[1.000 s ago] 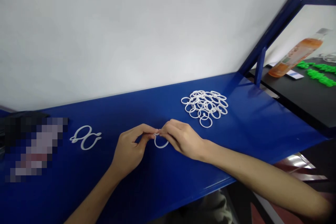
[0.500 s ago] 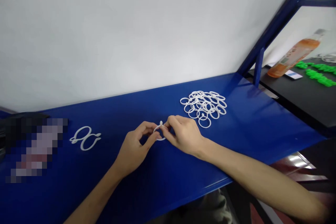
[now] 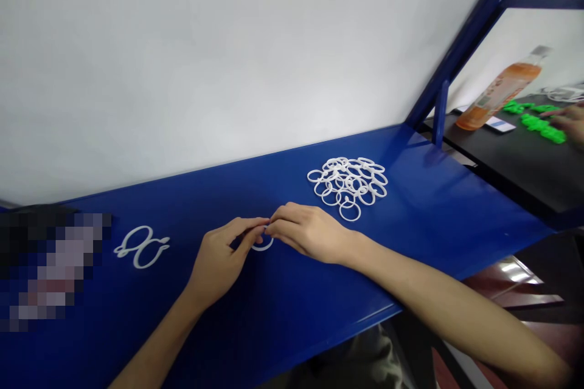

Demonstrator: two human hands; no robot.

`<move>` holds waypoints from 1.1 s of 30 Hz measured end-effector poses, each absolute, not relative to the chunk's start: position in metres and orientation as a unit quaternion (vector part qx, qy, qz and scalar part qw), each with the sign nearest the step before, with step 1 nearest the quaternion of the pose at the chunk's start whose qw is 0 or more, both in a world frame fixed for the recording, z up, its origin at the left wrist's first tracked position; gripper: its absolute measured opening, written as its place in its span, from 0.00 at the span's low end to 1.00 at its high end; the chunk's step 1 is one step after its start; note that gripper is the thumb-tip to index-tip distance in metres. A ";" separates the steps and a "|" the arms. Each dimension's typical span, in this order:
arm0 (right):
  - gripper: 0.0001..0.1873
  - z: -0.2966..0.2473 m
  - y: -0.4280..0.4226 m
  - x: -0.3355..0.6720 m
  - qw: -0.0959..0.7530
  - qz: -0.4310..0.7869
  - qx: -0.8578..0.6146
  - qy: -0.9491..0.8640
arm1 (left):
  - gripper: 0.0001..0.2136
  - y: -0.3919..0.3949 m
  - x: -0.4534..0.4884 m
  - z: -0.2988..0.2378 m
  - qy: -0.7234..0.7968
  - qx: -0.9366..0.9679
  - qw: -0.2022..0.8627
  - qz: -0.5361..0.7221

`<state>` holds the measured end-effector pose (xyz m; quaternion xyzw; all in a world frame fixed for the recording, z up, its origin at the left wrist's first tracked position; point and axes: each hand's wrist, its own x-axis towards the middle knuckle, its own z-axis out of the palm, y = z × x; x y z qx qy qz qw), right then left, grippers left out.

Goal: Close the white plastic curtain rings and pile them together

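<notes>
My left hand (image 3: 218,257) and my right hand (image 3: 305,231) meet over the blue shelf (image 3: 283,316), both pinching one white plastic ring (image 3: 263,245) at its top. The ring hangs just above the surface between the fingertips, partly hidden by them. A heap of several white rings (image 3: 347,184) lies a short way behind my right hand. Two opened white rings (image 3: 141,245) lie flat to the left of my left hand.
A blue slanted post (image 3: 469,30) rises at the shelf's right end. Beyond it a black table (image 3: 515,164) carries an orange bottle (image 3: 499,90) and green parts (image 3: 533,121); another person's hand (image 3: 570,121) reaches toward these. A blurred patch (image 3: 50,267) covers the far left.
Both hands dropped slightly and shifted left with the ring, which now sits lower between the fingertips. Another person's hand has appeared at the right edge by the green parts.
</notes>
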<state>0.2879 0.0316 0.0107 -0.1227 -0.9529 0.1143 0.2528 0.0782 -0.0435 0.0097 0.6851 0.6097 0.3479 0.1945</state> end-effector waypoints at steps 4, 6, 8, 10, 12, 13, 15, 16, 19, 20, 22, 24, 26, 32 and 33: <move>0.13 0.015 0.037 0.292 0.253 0.115 -0.149 -0.949 | 0.18 -0.043 0.078 0.012 0.629 0.671 0.194 0.340; 0.14 0.020 0.045 0.299 0.257 0.096 -0.187 -0.943 | 0.18 -0.041 0.072 0.012 0.651 0.662 0.161 0.335; 0.14 0.025 0.058 0.309 0.260 0.063 -0.254 -0.929 | 0.18 -0.039 0.061 0.013 0.676 0.660 0.092 0.314; 0.13 0.028 0.074 0.321 0.266 0.025 -0.334 -0.904 | 0.18 -0.036 0.046 0.015 0.698 0.667 -0.003 0.260; 0.12 0.028 0.090 0.334 0.273 0.001 -0.396 -0.877 | 0.21 -0.034 0.030 0.019 0.730 0.660 -0.080 0.156; 0.12 0.028 0.097 0.340 0.275 -0.004 -0.416 -0.867 | 0.22 -0.034 0.022 0.022 0.751 0.644 -0.101 0.104; 0.11 0.026 0.107 0.348 0.272 -0.004 -0.442 -0.855 | 0.26 -0.036 0.010 0.027 0.790 0.603 -0.110 0.022; 0.11 0.025 0.110 0.351 0.268 0.000 -0.450 -0.852 | 0.27 -0.037 0.005 0.030 0.806 0.583 -0.102 -0.006; 0.10 0.023 0.114 0.356 0.257 0.016 -0.460 -0.850 | 0.31 -0.041 -0.005 0.034 0.839 0.538 -0.058 -0.049; 0.10 0.023 0.114 0.356 0.255 0.020 -0.458 -0.851 | 0.31 -0.041 -0.007 0.034 0.845 0.529 -0.043 -0.057; 0.10 0.023 0.114 0.357 0.249 0.025 -0.453 -0.855 | 0.32 -0.041 -0.010 0.032 0.850 0.521 -0.022 -0.070; 0.10 0.023 0.113 0.357 0.241 0.025 -0.452 -0.858 | 0.31 -0.040 -0.013 0.029 0.845 0.530 -0.010 -0.075; 0.10 0.023 0.113 0.357 0.233 0.024 -0.455 -0.859 | 0.30 -0.039 -0.013 0.026 0.835 0.545 -0.006 -0.072; 0.11 0.024 0.112 0.358 0.250 0.017 -0.458 -0.853 | 0.25 -0.035 -0.010 0.014 0.804 0.595 -0.005 -0.011; 0.10 0.025 0.111 0.358 0.255 0.015 -0.462 -0.850 | 0.24 -0.034 -0.009 0.013 0.796 0.605 -0.002 0.005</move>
